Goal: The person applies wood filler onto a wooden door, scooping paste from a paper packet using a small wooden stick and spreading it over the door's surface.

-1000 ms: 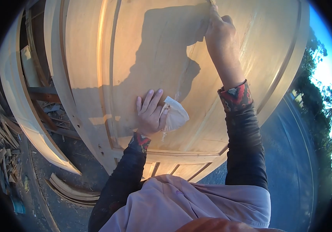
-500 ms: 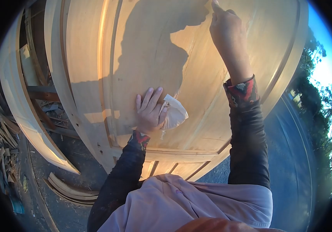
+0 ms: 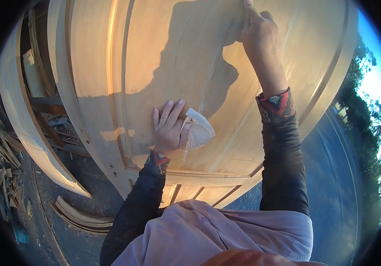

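A large pale wooden door point(image 3: 155, 53) with raised mouldings fills the middle of the view, my shadow falling across it. My left hand point(image 3: 170, 128) rests on its lower part, fingers spread, with a whitish bag point(image 3: 199, 131) of crumpled material pinched at the thumb side. Near the top edge of the view, my right hand point(image 3: 261, 33) is closed over the door, index finger pointing away from me. Whatever it holds is cut off or too small to make out.
Another curved-looking wooden frame point(image 3: 26, 115) stands at the left. Scrap wood point(image 3: 4, 186) and curved strips point(image 3: 81, 217) lie on the ground. To the right are a road point(image 3: 332, 177) and trees point(image 3: 368, 111).
My right hand has moved slightly right and down from its place a second ago, and the shadow has shifted. My left hand stays on the door with the bag.
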`<state>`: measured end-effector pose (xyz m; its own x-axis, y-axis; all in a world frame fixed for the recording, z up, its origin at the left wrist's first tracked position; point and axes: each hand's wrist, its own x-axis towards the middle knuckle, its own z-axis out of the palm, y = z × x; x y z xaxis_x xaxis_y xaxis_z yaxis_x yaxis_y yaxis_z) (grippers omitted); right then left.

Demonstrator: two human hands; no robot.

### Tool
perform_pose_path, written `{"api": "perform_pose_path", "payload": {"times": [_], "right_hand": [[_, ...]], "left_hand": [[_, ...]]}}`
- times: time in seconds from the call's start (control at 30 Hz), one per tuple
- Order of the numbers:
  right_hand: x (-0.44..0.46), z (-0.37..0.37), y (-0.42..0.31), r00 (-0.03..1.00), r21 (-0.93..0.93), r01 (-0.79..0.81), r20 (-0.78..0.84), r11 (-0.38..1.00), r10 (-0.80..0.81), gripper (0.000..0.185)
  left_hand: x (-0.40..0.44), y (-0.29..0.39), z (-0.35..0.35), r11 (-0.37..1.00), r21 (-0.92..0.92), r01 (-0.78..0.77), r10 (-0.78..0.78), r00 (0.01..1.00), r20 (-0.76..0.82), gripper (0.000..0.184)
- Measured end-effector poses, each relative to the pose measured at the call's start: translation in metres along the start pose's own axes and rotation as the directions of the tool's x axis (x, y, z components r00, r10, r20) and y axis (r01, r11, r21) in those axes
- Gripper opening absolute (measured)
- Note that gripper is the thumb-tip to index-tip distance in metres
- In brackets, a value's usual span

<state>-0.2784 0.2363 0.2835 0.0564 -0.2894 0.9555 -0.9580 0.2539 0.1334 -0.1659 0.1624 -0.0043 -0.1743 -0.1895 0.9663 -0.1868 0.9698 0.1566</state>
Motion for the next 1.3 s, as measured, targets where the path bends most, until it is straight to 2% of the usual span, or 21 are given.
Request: {"api": "perform_pose_path", "payload": {"times": [0.1, 0.2, 0.3, 0.4, 0.43, 0.53, 0.63, 0.73, 0.83, 0.93, 1.03, 1.13, 1.23, 1.3], "right_hand": [[-0.014, 0.004, 0.012, 1.000, -0.140, 0.022, 0.015, 0.990, -0.020, 0.032], [-0.012, -0.005, 0.014, 0.998, -0.200, 0.033, 0.061, 0.979, -0.022, 0.032], [0.007, -0.030, 0.013, 0.980, -0.149, -0.017, 0.192, 0.989, 0.046, 0.032], [0.027, -0.036, -0.003, 0.987, -0.152, -0.015, 0.159, 0.988, 0.039, 0.035], [0.030, -0.033, -0.002, 0.981, -0.071, -0.031, 0.189, 0.997, 0.044, 0.032], [0.018, -0.020, 0.004, 0.993, -0.132, 0.074, 0.104, 0.988, -0.061, 0.032], [-0.005, -0.024, -0.011, 0.995, -0.166, 0.045, 0.092, 0.985, -0.030, 0.029], [0.003, -0.039, -0.006, 0.981, -0.132, 0.049, 0.194, 0.990, -0.023, 0.028], [0.020, -0.034, 0.000, 0.997, -0.037, 0.078, 0.031, 0.996, -0.077, 0.026], [0.018, -0.019, 0.008, 0.996, -0.032, 0.022, 0.084, 0.999, -0.019, 0.026], [0.002, -0.017, 0.012, 0.994, -0.081, 0.074, 0.087, 0.994, -0.067, 0.025], [0.006, -0.030, 0.015, 0.977, -0.105, 0.210, 0.065, 0.972, -0.204, 0.025], [0.013, -0.030, 0.012, 0.992, -0.010, 0.121, 0.016, 0.993, -0.121, 0.028], [0.009, 0.000, 0.035, 0.996, 0.086, 0.084, 0.011, 0.993, -0.086, 0.030]], "left_hand": [[0.002, 0.001, -0.003, 1.000, -0.017, 0.006, -0.005, 1.000, 0.012, 0.029], [0.003, 0.002, -0.001, 1.000, -0.025, -0.001, 0.000, 0.999, -0.039, 0.030], [0.001, 0.001, 0.000, 1.000, -0.011, -0.004, 0.003, 1.000, -0.026, 0.030], [0.002, 0.003, -0.003, 1.000, -0.010, 0.018, -0.018, 1.000, -0.003, 0.030], [0.002, 0.004, -0.003, 1.000, -0.011, 0.017, -0.017, 1.000, -0.004, 0.030], [0.003, 0.003, -0.003, 1.000, -0.010, 0.015, -0.015, 1.000, -0.008, 0.030], [0.000, 0.002, 0.000, 1.000, -0.017, 0.013, -0.013, 1.000, -0.003, 0.031], [0.001, 0.001, -0.001, 1.000, -0.006, 0.007, -0.007, 1.000, -0.011, 0.030], [0.001, 0.004, -0.001, 1.000, 0.005, 0.012, -0.012, 1.000, -0.020, 0.030], [0.003, 0.002, -0.001, 1.000, -0.005, 0.007, -0.008, 0.999, -0.035, 0.030], [0.000, 0.003, 0.001, 1.000, -0.010, 0.003, -0.004, 0.999, -0.046, 0.030], [0.000, 0.003, -0.001, 1.000, 0.001, 0.012, -0.012, 1.000, -0.028, 0.029], [0.002, 0.004, -0.002, 1.000, -0.001, 0.021, -0.021, 1.000, -0.021, 0.029], [0.002, 0.005, -0.001, 1.000, -0.011, 0.017, -0.018, 0.999, -0.030, 0.029]]}}
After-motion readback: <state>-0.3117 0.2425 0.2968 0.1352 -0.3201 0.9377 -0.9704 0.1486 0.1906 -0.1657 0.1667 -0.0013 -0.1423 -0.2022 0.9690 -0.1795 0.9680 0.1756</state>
